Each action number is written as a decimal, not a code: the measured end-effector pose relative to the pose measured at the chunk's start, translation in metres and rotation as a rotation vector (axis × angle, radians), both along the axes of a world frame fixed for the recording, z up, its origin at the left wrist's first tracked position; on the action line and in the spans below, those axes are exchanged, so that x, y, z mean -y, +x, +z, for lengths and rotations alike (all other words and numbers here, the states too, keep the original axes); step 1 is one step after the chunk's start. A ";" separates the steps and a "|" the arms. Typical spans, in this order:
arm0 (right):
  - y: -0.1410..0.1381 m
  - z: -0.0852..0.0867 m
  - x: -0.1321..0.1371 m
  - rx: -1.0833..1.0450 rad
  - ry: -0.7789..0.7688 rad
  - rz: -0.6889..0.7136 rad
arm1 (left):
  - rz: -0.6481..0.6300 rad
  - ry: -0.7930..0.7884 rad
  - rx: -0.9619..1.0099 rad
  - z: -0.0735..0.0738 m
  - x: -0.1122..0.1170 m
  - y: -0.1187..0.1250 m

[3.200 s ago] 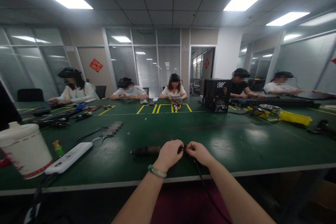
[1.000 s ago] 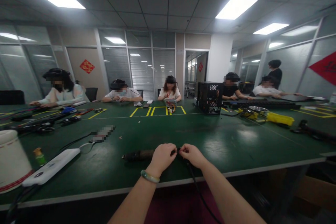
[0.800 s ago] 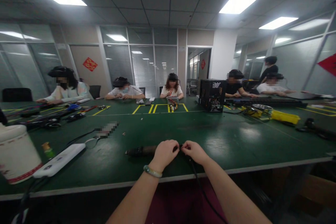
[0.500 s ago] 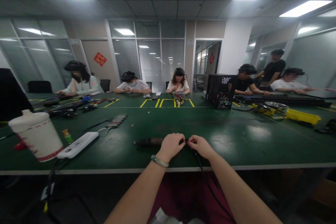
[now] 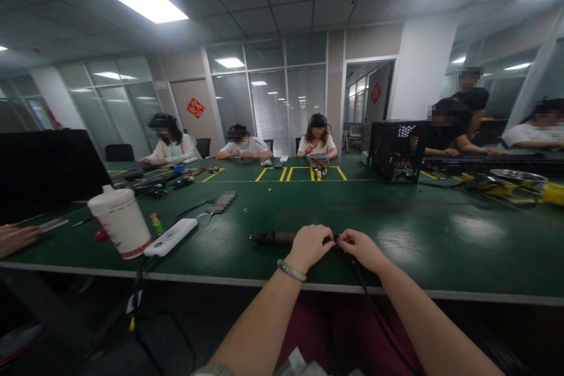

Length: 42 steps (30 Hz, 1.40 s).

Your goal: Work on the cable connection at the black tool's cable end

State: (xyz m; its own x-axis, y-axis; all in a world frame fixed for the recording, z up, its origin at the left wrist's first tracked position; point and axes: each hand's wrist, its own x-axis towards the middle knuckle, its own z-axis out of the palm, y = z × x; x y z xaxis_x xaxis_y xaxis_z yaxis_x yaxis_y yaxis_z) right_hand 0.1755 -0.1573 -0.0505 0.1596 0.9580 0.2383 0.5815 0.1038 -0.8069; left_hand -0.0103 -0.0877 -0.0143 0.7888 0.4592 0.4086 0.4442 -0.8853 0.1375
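A dark electric screwdriver [image 5: 275,238] lies along the table near its front edge, with its narrow tip towards the left. My left hand [image 5: 312,247] is closed over its rear end and hides that part. Close beside it, my right hand [image 5: 359,248] pinches at the cable end, thumb and fingertips together. Between the two sets of fingertips is a small dark joint, too small to make out. From under my right hand a black cable [image 5: 368,294] drops over the table edge to my lap.
Left on the green table [image 5: 211,264] stand a white cup [image 5: 123,223], a white power bank [image 5: 171,237] and a small green bottle [image 5: 156,224]. A black computer case [image 5: 396,151] is at back right. A co-worker's hand [image 5: 20,239] rests at the left edge.
The view has turned left, so everything appears further right and a co-worker's hand shows at the left edge. Both my hands keep the same hold on the screwdriver and cable.
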 end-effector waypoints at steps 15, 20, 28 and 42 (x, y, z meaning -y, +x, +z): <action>0.003 -0.007 -0.005 0.015 0.012 0.000 | 0.024 0.020 0.034 -0.001 0.002 -0.001; 0.004 -0.009 -0.006 0.010 0.015 0.005 | 0.007 0.012 0.030 -0.002 0.000 -0.001; 0.002 -0.006 -0.004 -0.013 0.005 0.012 | 0.014 0.017 0.020 -0.003 -0.001 0.000; 0.001 -0.004 -0.003 0.030 0.026 -0.018 | 0.020 0.016 0.054 -0.002 0.001 0.001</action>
